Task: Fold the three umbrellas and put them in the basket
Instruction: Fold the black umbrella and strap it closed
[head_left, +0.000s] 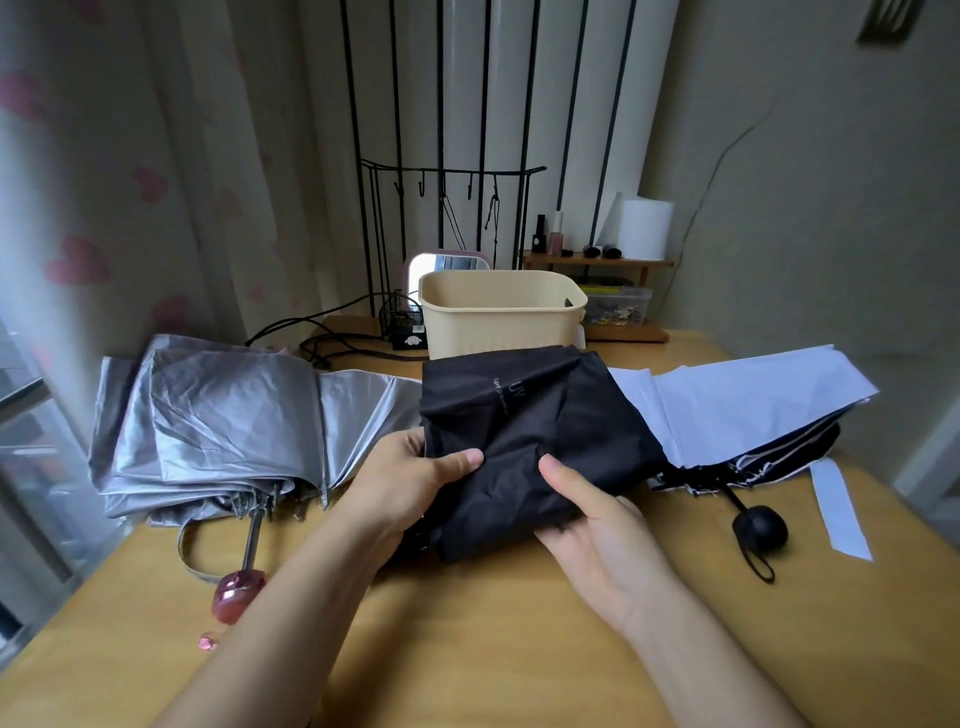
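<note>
Left hand (415, 478) and right hand (597, 525) are curled round the crumpled black fabric umbrella (530, 436), only half bundled tbh. Shiny silver umbrella (218, 415) and white black-lined umbrella (737, 405) are left unfolded either side; nothing's seen in the beige plastic basket (498, 317) behind.

Of 3 umbrellas, the middle umbrella (524, 441) was black, the left umbrella (223, 415) shiny silver, the right umbrella (737, 410) white, perhaps faintly lilac. The basket (498, 322) was cream, the curtain (78, 208) pink-hearted.

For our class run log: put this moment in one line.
step: folding black umbrella | left hand: grips | right hand: grips | silver umbrella, white umbrella: loose | basket: looks empty
</note>
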